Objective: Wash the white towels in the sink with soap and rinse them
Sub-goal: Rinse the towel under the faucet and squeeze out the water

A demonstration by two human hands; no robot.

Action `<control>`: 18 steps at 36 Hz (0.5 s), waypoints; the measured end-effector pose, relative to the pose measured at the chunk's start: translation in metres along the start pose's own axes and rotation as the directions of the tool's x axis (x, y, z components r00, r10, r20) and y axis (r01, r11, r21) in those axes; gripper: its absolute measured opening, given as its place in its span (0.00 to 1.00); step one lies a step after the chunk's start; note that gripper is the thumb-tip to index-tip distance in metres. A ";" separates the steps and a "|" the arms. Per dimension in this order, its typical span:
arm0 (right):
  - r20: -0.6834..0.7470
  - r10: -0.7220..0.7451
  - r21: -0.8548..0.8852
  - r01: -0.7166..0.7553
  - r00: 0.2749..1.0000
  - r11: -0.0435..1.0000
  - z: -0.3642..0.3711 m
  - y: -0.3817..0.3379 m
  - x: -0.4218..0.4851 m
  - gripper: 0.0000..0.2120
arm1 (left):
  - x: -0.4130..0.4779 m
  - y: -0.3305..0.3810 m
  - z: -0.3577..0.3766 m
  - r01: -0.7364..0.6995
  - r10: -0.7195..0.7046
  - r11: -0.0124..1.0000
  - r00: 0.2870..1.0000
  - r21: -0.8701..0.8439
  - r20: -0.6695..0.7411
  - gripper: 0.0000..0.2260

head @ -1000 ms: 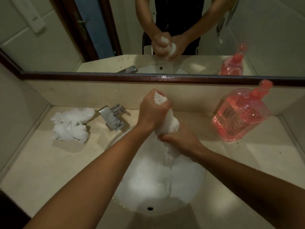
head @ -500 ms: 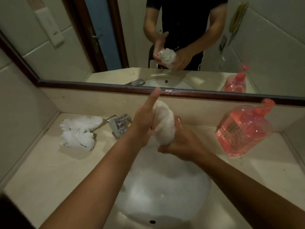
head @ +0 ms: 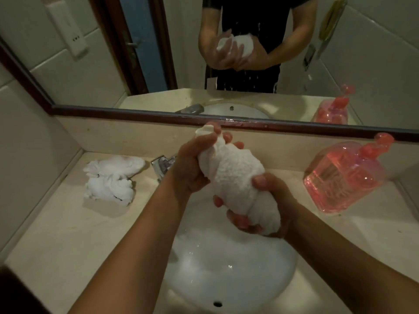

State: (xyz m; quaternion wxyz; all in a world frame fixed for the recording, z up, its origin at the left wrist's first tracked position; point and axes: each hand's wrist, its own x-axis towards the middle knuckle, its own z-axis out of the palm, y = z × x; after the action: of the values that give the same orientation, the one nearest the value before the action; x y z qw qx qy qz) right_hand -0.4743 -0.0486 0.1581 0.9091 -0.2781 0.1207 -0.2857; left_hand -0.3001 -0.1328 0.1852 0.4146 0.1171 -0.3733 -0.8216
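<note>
Since a half-second ago the towel (head: 238,182) has turned from upright to a slant, and the left hand (head: 192,168), which lay flat against it, now curls round its upper end. The right hand (head: 269,207) has slid under the lower end and clenches it from below, thumb pressed on top. Both hands grip the towel, held in the air above the sink (head: 229,268).

The towel is white terry, nubbly and thick, wrung into a fat roll that narrows to a twisted tip poking out past the left fingers (head: 226,137). It runs from upper left down to lower right.

The sink is a round white basin set into a pale stone counter (head: 68,234); it holds cloudy, sudsy water with small glints on top, and a drain hole shows at its near edge. A second towel (head: 111,177) lies crumpled in a heap on the counter to the left, beside the chrome tap (head: 162,165). On the right stands a clear pink soap bottle (head: 342,175) with a pump top, squarish, part full of pink liquid. The mirror (head: 158,53) behind has a dark frame.
</note>
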 end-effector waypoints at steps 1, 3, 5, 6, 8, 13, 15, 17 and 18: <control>-0.020 0.018 0.016 -0.018 1.000 1.000 -0.001 0.000 -0.004 0.31 | -0.001 0.001 0.000 0.003 -0.003 1.000 1.000 0.007 -0.031 0.21; -0.023 0.049 0.008 -0.049 0.999 0.999 -0.003 -0.003 -0.010 0.37 | -0.003 0.000 -0.002 -0.005 0.005 1.000 0.997 0.008 -0.077 0.22; -0.032 0.078 -0.060 -0.080 0.996 0.995 -0.001 -0.008 -0.015 0.47 | -0.007 -0.002 -0.003 -0.002 0.002 1.000 0.994 -0.004 -0.109 0.21; -0.040 0.094 -0.097 -0.098 0.995 0.991 0.002 -0.012 -0.018 0.50 | -0.009 -0.002 -0.003 -0.003 0.001 1.000 0.994 -0.020 -0.107 0.22; -0.112 0.125 -0.163 -0.142 0.986 0.976 0.014 -0.019 -0.022 0.51 | -0.011 -0.002 0.002 0.012 -0.019 0.999 0.993 -0.053 -0.119 0.22; -0.490 0.155 -0.348 -0.356 0.858 0.868 0.051 -0.038 -0.026 0.44 | -0.015 0.001 0.021 0.081 -0.050 0.992 0.958 0.097 -0.282 0.04; -0.574 0.167 -0.392 -0.449 0.801 0.803 0.059 -0.038 -0.024 0.29 | -0.015 -0.001 0.026 0.102 -0.020 0.967 0.944 0.234 -0.329 0.02; -0.634 0.156 -0.422 -0.508 0.757 0.751 0.061 -0.036 -0.020 0.22 | -0.016 -0.003 0.028 0.111 0.043 0.914 0.930 0.391 -0.364 0.02; -0.662 0.139 -0.434 -0.528 0.736 0.730 0.059 -0.033 -0.019 0.21 | -0.016 -0.006 0.028 0.110 0.077 0.880 0.927 0.461 -0.368 0.02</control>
State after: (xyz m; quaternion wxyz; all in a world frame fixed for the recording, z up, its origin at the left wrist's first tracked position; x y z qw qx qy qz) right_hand -0.4816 -0.0342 0.2267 0.7270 -0.4184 0.5297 -0.1258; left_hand -0.3080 -0.1039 0.1986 0.4299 0.3731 -0.4752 -0.6709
